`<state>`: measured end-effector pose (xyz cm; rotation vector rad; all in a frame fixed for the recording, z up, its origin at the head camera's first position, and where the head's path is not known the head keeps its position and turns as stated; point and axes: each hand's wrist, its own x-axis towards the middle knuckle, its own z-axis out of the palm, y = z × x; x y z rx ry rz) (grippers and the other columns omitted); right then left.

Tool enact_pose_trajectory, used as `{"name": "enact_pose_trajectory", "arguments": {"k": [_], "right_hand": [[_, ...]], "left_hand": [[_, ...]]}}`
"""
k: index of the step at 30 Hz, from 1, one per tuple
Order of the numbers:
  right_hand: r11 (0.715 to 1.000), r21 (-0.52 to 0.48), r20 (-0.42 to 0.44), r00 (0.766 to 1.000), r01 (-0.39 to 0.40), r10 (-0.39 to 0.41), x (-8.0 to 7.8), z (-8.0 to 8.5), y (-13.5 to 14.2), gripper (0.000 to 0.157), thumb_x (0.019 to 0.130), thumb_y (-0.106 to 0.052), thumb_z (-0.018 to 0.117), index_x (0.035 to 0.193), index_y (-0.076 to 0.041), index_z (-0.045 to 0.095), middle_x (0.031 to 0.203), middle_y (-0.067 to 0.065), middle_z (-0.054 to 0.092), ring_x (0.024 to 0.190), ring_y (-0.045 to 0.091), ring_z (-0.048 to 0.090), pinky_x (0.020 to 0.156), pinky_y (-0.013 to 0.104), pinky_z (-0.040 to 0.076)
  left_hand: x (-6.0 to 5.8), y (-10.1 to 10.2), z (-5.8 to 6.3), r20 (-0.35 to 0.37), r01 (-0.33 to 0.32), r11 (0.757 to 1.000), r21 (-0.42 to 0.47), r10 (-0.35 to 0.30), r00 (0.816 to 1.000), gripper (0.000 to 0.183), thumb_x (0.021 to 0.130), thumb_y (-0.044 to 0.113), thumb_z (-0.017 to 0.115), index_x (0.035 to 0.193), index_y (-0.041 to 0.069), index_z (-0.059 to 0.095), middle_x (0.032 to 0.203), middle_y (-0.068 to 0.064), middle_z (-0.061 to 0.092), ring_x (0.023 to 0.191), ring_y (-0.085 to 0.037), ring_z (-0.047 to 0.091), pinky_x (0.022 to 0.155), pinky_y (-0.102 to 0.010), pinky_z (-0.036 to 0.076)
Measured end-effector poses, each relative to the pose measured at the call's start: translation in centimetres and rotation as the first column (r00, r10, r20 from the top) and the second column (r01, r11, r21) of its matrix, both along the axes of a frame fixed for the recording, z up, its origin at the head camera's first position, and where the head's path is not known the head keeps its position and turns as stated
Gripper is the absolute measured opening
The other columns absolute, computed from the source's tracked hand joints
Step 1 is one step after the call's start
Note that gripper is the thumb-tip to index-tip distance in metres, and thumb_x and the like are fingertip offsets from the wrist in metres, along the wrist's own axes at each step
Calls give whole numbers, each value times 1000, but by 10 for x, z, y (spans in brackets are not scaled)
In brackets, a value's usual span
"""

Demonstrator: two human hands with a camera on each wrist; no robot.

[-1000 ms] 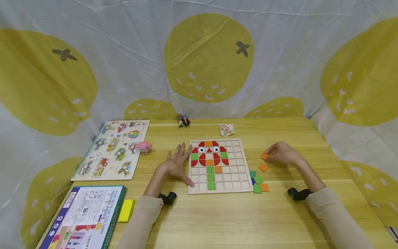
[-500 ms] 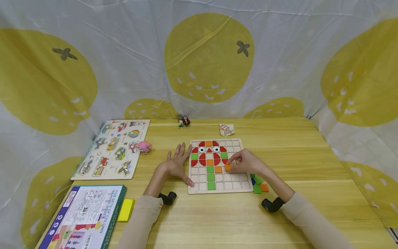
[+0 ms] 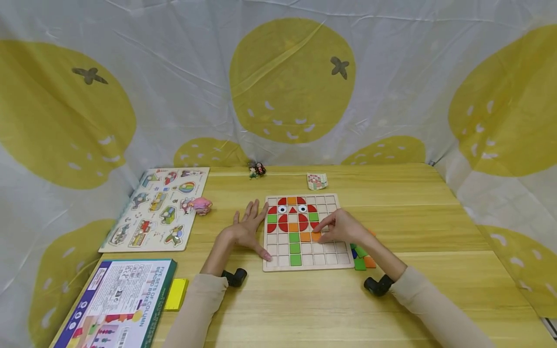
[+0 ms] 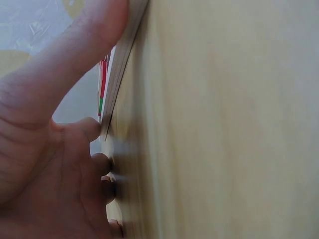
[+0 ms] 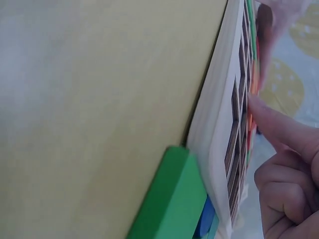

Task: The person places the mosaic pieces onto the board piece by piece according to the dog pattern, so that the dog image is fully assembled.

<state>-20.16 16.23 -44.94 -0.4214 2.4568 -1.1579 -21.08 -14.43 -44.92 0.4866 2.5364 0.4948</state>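
Note:
A wooden grid board [image 3: 331, 259] lies flat mid-table, bearing a figure of red, green and orange pieces and two eye pieces. My left hand [image 3: 244, 232] is spread along its left side, thumb on the lower left corner and index fingertip at the edge. Thumb and index finger of my right hand [image 3: 344, 228] pinch an orange square tile [image 3: 316, 237] at a cell right of another orange tile [image 3: 305, 237]. In the right wrist view those fingertips meet close over the board [image 5: 212, 129]. Green tiles [image 3: 295, 247] run down a column below the figure.
Loose tiles, including a green one [image 3: 359, 264], lie against the board's right edge, partly under the right forearm. A small pattern card [image 3: 317, 181] and figurines [image 3: 256, 169] are behind. Leftward are a picture puzzle [image 3: 197, 183], a pink toy [image 3: 202, 206], a printed box [image 3: 126, 290] and a yellow block [image 3: 176, 294].
My right hand has carried an orange tile from right of the board onto it, then lowered it into line beside the other orange tile. My left hand stays put.

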Motion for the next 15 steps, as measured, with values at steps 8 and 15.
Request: {"name": "enact_pose_trajectory", "arguments": {"k": [8,15], "right_hand": [[999,-40,27,1000,7,-6,-2,6,13,25,76,-17,82,100,-14,78,51,-4,32,49,11,26,48,21,23],[996,-7,-30,995,94,-94,3,13,75,25,80,-21,79,103,-13,76,56,-3,27,50,9,24,47,23,22]], "left_hand": [[-1,2,1,3,14,1000,7,-14,1000,145,54,57,88,156,19,-8,160,-15,-22,149,-34,-20,115,-67,-8],[-1,0,0,-4,2,1000,-5,-2,1000,145,53,59,87,156,21,-9,160,-14,-23,149,-33,-21,116,-66,-8]]}}
